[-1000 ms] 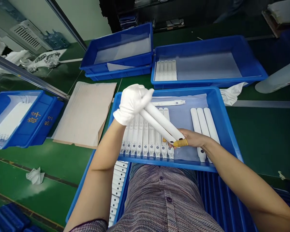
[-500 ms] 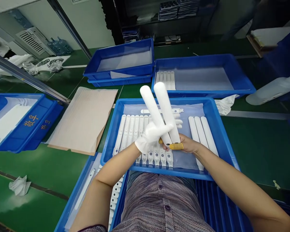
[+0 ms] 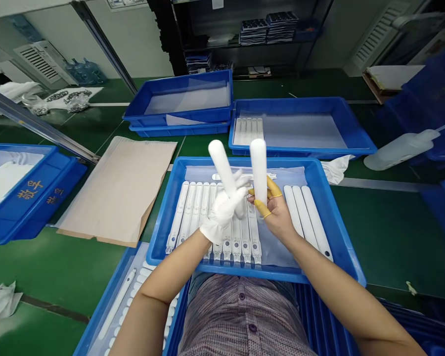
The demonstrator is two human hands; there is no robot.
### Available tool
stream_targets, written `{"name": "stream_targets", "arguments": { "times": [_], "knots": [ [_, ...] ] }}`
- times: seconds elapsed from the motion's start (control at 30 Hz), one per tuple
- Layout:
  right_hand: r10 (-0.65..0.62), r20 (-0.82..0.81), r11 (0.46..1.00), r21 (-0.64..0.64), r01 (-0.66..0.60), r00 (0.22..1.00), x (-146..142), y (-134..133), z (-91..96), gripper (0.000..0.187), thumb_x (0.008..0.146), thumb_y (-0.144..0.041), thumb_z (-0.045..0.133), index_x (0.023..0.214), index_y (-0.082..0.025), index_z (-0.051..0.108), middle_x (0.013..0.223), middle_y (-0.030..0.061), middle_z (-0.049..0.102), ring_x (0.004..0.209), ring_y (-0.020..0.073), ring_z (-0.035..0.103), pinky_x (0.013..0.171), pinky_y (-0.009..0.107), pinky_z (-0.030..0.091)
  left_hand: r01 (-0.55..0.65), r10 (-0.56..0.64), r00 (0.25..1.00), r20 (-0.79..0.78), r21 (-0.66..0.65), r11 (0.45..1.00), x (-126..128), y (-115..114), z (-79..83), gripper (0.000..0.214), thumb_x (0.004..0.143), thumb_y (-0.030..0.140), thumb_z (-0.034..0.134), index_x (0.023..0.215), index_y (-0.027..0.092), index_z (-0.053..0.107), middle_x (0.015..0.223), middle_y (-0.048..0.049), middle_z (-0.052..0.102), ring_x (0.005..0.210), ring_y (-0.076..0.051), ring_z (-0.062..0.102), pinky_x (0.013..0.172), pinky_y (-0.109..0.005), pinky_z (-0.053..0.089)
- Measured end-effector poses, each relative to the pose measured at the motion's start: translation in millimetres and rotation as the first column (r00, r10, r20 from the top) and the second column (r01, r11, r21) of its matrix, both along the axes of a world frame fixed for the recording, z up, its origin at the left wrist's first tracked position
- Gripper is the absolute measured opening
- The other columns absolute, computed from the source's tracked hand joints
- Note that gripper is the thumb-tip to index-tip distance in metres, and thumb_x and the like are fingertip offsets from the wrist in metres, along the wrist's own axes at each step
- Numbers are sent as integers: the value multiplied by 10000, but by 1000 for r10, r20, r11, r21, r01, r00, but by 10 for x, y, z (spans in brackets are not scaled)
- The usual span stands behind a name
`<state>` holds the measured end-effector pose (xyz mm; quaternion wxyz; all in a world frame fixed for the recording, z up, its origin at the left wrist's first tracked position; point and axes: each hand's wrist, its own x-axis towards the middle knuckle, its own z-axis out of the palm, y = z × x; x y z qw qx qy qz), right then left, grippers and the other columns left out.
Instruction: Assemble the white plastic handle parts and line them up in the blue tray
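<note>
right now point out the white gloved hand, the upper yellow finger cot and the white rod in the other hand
White gloved left hand (image 3: pixel 224 210): head view, on the back of the glove.
Upper yellow finger cot (image 3: pixel 273 187): head view, on the middle of the cot.
White rod (image 3: pixel 258 170): head view, on its shaft above the fingers.

Yellow Chinese characters, on blue crate (blurred)

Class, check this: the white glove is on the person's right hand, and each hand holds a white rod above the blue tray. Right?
No: the head view shows the white glove on the left hand, not the right hand. Each hand does hold a white rod above the blue tray.
</note>
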<state>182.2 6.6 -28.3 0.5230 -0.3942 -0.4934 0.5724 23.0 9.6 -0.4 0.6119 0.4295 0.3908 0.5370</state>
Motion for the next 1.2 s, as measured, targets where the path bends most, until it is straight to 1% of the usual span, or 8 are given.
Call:
{"name": "stream_targets", "arguments": {
  "times": [0.07, 0.17, 0.33, 0.6, 0.7, 0.93, 1.03, 1.2],
  "knots": [
    [18, -144, 993, -114, -34, 989, 8, -7, -2, 677, 875, -421, 762, 1479, -327, 472, 1063, 26, 685, 825, 160, 654, 854, 358, 572, -55, 61, 994, 90, -68, 996, -29, 1, -2, 515, 925, 600, 680, 1288, 235, 699, 833, -38, 739, 601, -124, 615, 664, -277, 571],
    [34, -388, 932, -320, -169, 921, 21, -19, 23, 468, 865, -403, 751, 1303, -303, 618, 925, -12, 657, 701, 117, 589, 681, 279, 536, 44, 24, 961, 276, -237, 970, -13, -12, -26, 541, 948, 686, 578, 1152, 203, 709, 648, 0, 604, 531, -108, 538, 526, -230, 495],
    [-9, -580, 851, -432, -298, 815, 7, -24, 73, 375, 810, -326, 796, 1160, -264, 676, 823, -39, 635, 644, 87, 557, 623, 225, 526, 168, -100, 930, 355, -165, 972, 90, -28, -103, 356, 928, 379, 738, 1236, 218, 658, 885, -20, 690, 702, -114, 658, 714, -249, 573],
    [-91, -587, 852, -464, -242, 805, 20, -2, 39, 322, 825, -250, 788, 1093, -244, 610, 919, -17, 698, 674, 86, 611, 576, 194, 570, 292, -74, 826, 559, -312, 904, 64, -23, -151, 192, 1013, 324, 628, 1051, 147, 689, 782, -14, 647, 676, -90, 651, 713, -217, 598],
    [-135, -621, 859, -462, -222, 772, -14, 18, 29, 345, 813, -169, 789, 1064, -266, 573, 910, -25, 699, 672, 75, 597, 549, 155, 536, 309, -77, 819, 568, -325, 894, 66, -16, -169, 283, 1075, 324, 495, 1081, 126, 697, 841, -50, 687, 760, -131, 704, 770, -269, 637],
    [-248, -663, 747, -595, -296, 707, -21, 67, 65, 136, 961, -183, 585, 1077, -254, 588, 900, 3, 695, 695, 97, 621, 571, 182, 574, 287, 1, 850, 527, -464, 838, 76, 29, -138, 470, 1108, 421, 348, 1045, 109, 692, 886, -92, 719, 860, -191, 747, 880, -359, 644],
    [-205, -651, 776, -563, -284, 731, -7, 53, 71, 218, 954, -143, 542, 1119, -264, 617, 956, 0, 720, 772, 109, 668, 659, 221, 617, 254, 28, 859, 511, -474, 843, 62, 48, -148, 472, 1114, 398, 322, 990, 128, 689, 847, -76, 698, 833, -172, 734, 900, -346, 626],
    [-62, -587, 863, -438, -252, 807, 5, 13, -78, 454, 836, -131, 735, 1234, -329, 642, 1034, -41, 722, 845, 104, 688, 725, 235, 621, 179, 64, 874, 481, -441, 879, 58, 72, -245, 482, 1120, 269, 281, 871, 123, 668, 758, -49, 644, 677, -104, 662, 730, -231, 594]
  ]
}}
